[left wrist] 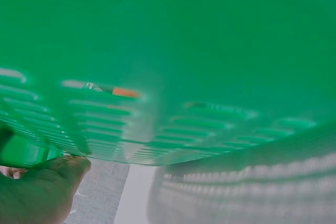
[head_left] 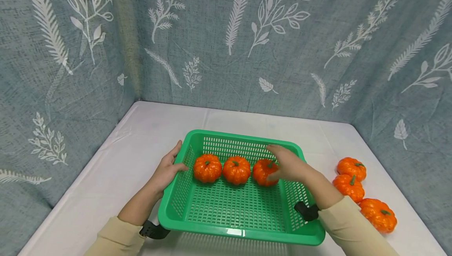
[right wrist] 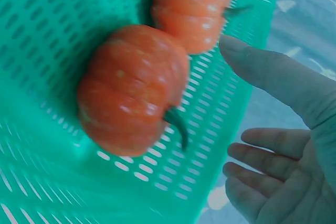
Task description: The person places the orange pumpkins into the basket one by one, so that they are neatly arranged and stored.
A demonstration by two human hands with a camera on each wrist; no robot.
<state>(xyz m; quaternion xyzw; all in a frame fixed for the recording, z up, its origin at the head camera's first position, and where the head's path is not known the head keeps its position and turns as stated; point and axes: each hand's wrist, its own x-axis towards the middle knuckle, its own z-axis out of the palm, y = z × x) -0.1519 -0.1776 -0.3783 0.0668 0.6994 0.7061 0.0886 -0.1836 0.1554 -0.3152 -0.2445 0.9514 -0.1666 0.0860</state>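
Open room lies over the near floor of a green basket (head_left: 197,227), reachable from above; three orange pumpkins (head_left: 236,170) in a row fill the space toward its far side; the right hand (head_left: 288,165) crowds the rightmost pumpkin (head_left: 263,171); the left hand (head_left: 168,170) blocks part of its left edge; raised sides bar level entry; three more pumpkins (head_left: 347,187) obstruct the tabletop (head_left: 328,138) at right.

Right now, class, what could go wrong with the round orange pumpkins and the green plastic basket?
The open right hand might bump the ridged orange pumpkin beside it, rolling it. The left hand, gripping the rim of the green plastic basket, could tip it. The beige right sleeve might brush the frontmost orange pumpkin outside.
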